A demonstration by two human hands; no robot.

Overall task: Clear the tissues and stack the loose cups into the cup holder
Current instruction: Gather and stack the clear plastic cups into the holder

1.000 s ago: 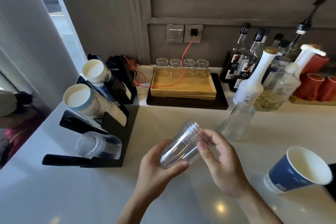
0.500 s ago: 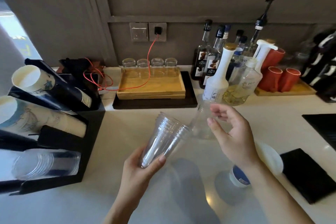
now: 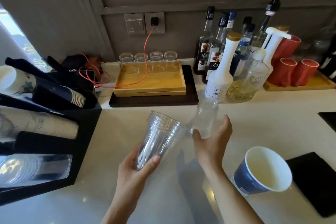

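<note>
My left hand (image 3: pixel 135 169) grips a stack of nested clear plastic cups (image 3: pixel 161 136), mouths tilted up and to the right. My right hand (image 3: pixel 212 140) wraps around an upside-down clear plastic cup (image 3: pixel 205 116) that stands on the white counter. A blue paper cup (image 3: pixel 261 171) lies tilted at the right, mouth toward me. The black cup holder (image 3: pixel 85 125) at the left carries paper cup stacks in its upper slots and clear cups (image 3: pixel 34 167) in the bottom slot. No tissues are in view.
A wooden tray (image 3: pixel 151 82) with upturned glasses sits at the back on a black mat, crossed by a red cable. Syrup bottles (image 3: pixel 221 71) and red cups (image 3: pixel 289 71) crowd the back right. A black mat (image 3: pixel 316 182) lies at the right edge.
My right hand let go of the cup stack, reached right and closed around the upside-down clear cup. The left hand kept the stack and tipped it more upright.
</note>
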